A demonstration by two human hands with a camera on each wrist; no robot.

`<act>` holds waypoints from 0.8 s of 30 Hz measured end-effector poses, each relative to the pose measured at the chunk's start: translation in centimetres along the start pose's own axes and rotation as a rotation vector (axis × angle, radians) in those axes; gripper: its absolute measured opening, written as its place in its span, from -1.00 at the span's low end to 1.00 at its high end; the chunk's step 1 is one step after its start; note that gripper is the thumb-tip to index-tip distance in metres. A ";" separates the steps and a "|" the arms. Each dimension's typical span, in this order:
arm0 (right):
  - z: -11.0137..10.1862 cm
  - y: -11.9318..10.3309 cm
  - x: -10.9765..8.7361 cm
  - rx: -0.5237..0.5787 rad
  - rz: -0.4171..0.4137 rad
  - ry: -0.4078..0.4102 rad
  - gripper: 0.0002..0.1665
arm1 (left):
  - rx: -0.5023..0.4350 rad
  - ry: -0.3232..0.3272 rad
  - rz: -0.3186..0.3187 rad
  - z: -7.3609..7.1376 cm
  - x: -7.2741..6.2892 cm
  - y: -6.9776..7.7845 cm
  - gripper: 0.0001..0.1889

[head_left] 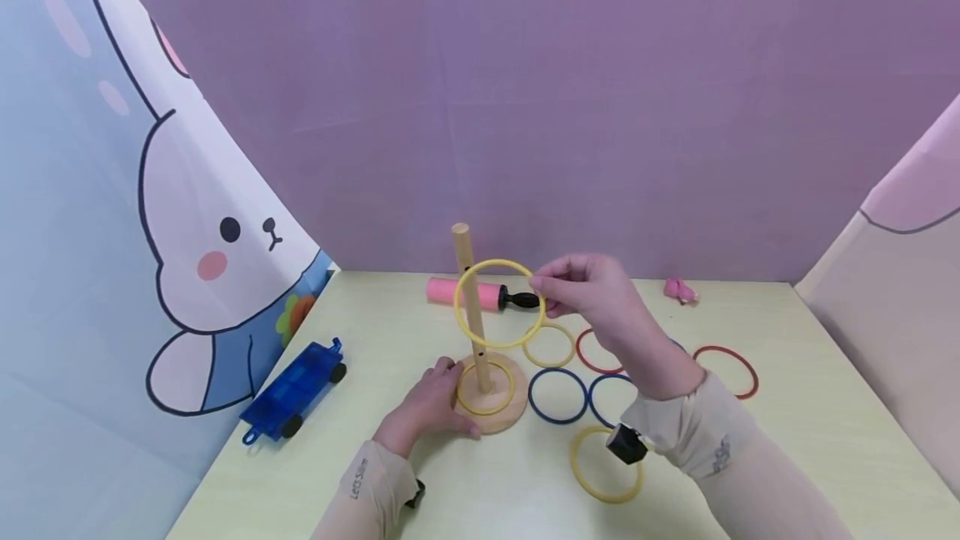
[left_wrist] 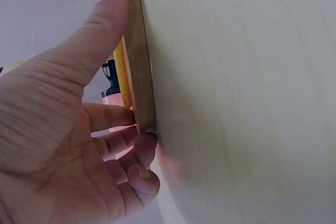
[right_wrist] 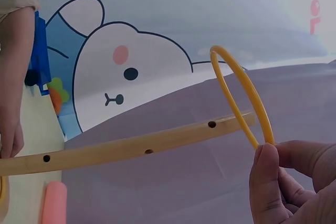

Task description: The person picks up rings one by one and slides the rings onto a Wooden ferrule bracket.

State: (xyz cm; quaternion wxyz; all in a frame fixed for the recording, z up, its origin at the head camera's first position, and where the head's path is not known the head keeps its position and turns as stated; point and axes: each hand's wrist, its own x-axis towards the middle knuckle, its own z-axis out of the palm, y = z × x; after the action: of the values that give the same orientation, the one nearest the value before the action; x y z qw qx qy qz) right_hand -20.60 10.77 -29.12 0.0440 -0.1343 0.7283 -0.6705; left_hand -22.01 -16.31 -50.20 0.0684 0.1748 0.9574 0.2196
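Observation:
My right hand (head_left: 592, 298) pinches a yellow ring (head_left: 498, 262) between thumb and fingers, in the air beside the wooden post (head_left: 462, 248). In the head view the ring overlaps the upper post; in the right wrist view it overlaps the post's top end. The post stands upright on a round wooden base (head_left: 517, 412). Another yellow ring (head_left: 486, 414) lies on that base, around the post's foot. On the near left side, my left hand (head_left: 427, 402) grips the base's edge, its thumb (left_wrist: 100, 30) and fingertips against the rim.
Right of the base lie several rings, among them yellow (head_left: 550, 367), blue (head_left: 558, 421) and red (head_left: 756, 377). A pink hand pump (head_left: 442, 290) with a black end lies behind the post. A blue toy wagon (head_left: 292, 390) stands left, a small pink object (head_left: 680, 291) back right.

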 end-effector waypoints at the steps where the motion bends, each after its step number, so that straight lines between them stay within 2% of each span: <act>1: 0.1 -0.3 0.1 0.001 -0.004 0.002 -0.73 | -0.001 -0.002 -0.001 0.0 0.0 0.0 0.26; 14: 0.9 -2.7 0.8 -0.002 -0.011 0.045 -0.73 | -0.007 -0.012 -0.013 0.0 0.0 0.0 0.24; 24: 1.6 -3.4 1.3 0.056 -0.063 0.070 -0.75 | -0.019 -0.015 -0.018 0.3 0.2 -0.2 0.26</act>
State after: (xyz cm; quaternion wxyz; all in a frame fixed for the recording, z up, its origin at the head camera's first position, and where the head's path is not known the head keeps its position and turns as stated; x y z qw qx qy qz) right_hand -21.02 8.68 -25.73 0.0008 -0.1324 0.7058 -0.6959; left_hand -22.16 -16.29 -50.61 0.0790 0.1674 0.9562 0.2268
